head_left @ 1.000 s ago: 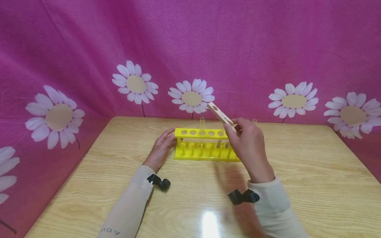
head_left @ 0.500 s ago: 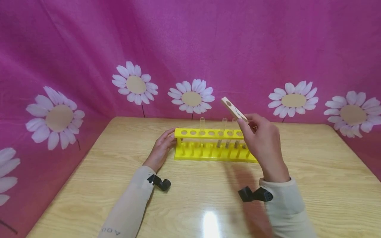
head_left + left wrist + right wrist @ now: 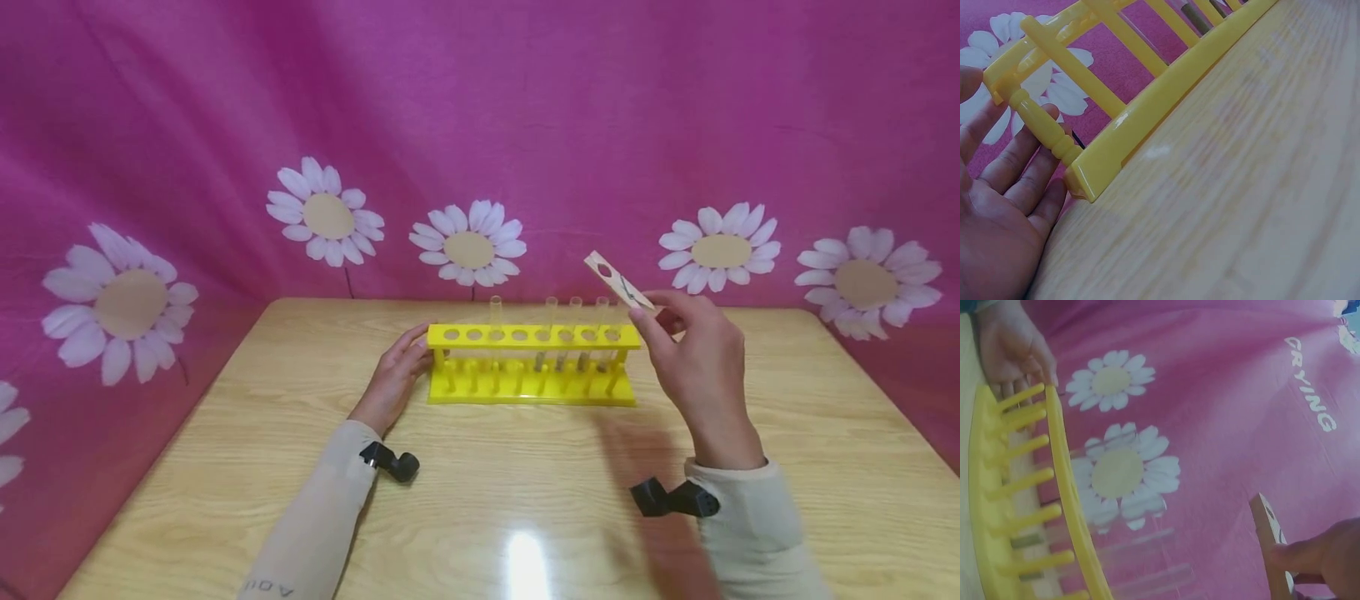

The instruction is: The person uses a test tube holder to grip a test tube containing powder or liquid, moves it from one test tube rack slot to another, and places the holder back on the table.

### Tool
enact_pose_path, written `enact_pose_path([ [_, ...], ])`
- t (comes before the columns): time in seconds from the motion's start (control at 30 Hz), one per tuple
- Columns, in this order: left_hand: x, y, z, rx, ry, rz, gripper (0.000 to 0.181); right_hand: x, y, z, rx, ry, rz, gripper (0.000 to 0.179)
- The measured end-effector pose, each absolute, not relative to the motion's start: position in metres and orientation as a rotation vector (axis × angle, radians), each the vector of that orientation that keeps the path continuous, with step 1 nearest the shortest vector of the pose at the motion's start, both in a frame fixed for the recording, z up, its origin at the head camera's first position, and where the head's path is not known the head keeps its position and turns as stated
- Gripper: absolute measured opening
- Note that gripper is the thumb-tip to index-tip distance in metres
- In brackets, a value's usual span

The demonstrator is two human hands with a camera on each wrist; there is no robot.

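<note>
My right hand (image 3: 701,367) pinches a wooden test tube holder (image 3: 618,282) with a wire spring and a round hole near its tip. It hangs in the air right of the yellow test tube rack (image 3: 532,400), tip up and leftward, with no tube in it. In the right wrist view the thumb presses the flat side of the holder (image 3: 1266,534). My left hand (image 3: 393,375) touches the rack's left end, its fingers lying along the end post (image 3: 1041,122). Several clear test tubes stand in the rack: one (image 3: 496,312) left of centre, the others (image 3: 551,312) toward the right, with grey bottoms.
Pale wood-grain table (image 3: 487,492) lies under the rack and both arms. A pink cloth (image 3: 562,125) with white daisies hangs behind and at the sides. Each wrist wears a small black camera (image 3: 390,462).
My right hand has moved right, away from above the rack, with the holder in it, uncovering the right-hand tubes. My left hand stays at the rack's end. The view has shifted slightly.
</note>
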State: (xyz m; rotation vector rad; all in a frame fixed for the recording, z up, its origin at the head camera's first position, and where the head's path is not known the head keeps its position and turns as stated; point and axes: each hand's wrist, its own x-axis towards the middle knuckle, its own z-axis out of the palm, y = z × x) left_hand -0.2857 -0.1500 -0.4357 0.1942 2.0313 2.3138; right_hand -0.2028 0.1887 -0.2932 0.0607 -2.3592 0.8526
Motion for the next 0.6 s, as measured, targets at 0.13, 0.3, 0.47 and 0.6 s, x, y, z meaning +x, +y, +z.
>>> enact_pose_path([
  [0.13,-0.284,-0.151,-0.436,0.188,2.020,2.325,0.048,-0.200,0.199,-0.292,0.005,-2.390,0.833,0.033],
  [0.3,-0.284,-0.149,-0.434,0.203,2.005,2.331,0.050,-0.194,0.211,-0.291,-0.088,-2.458,0.816,0.036],
  [0.47,-0.284,-0.150,-0.434,0.211,1.995,2.335,0.051,-0.193,0.220,-0.290,-0.194,-2.575,0.829,0.045],
  [0.6,-0.285,-0.150,-0.434,0.204,1.994,2.344,0.050,-0.193,0.226,-0.292,-0.222,-2.622,0.839,0.046],
])
